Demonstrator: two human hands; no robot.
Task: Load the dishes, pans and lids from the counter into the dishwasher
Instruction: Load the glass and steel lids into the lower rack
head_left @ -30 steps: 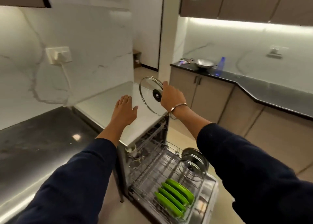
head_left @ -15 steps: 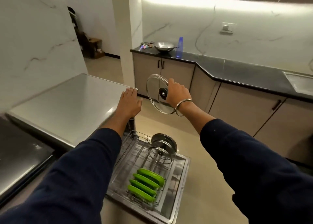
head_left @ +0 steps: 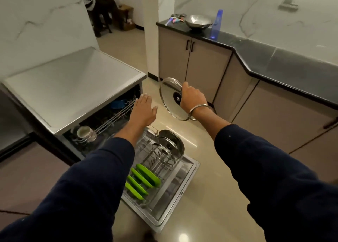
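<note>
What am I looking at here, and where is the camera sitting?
There is no machine: a person wears a camera on the head, looking down at their own arms. The right hand grips a glass lid by its knob, above the floor. The left hand is open, fingers straight, in front of the open dishwasher. Its pulled-out lower rack holds green plates and two lids. A steel bowl and a blue bottle stand on the far counter.

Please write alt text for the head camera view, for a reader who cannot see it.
A person's right hand holds a glass lid above an open dishwasher's lower rack, which holds green plates and two lids; the left hand hovers open.
</note>
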